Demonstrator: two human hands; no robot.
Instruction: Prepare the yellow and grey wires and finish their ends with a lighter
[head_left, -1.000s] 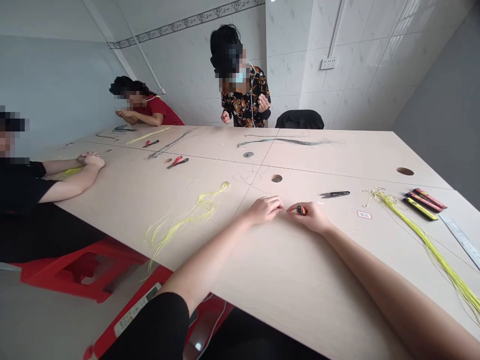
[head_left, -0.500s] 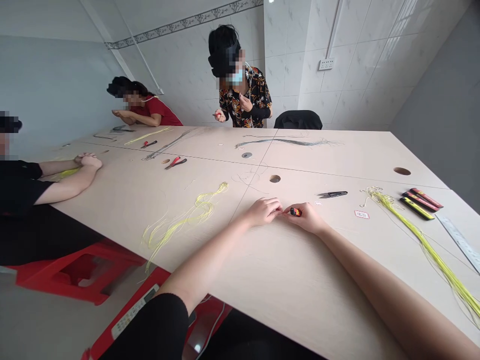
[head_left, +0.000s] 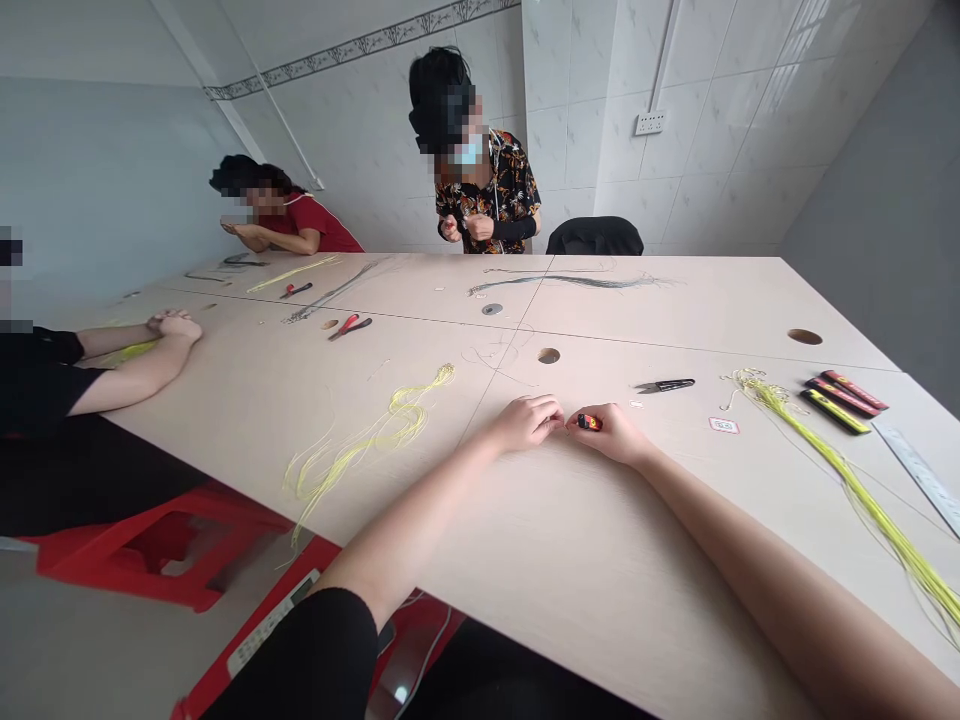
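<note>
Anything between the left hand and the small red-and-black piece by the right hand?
Only the fingertips of the right hand lie between the left hand and the small red-and-black piece; no tool or cord shows there.

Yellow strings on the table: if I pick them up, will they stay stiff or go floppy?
Probably floppy: the yellow strings lie in loose, bent loops. They look thin, so likely very light. They may tangle too, since strands already cross.

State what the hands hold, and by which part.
The right hand pinches a small black-and-red object at its fingertips; whether the left hand holds anything cannot be told.
</note>
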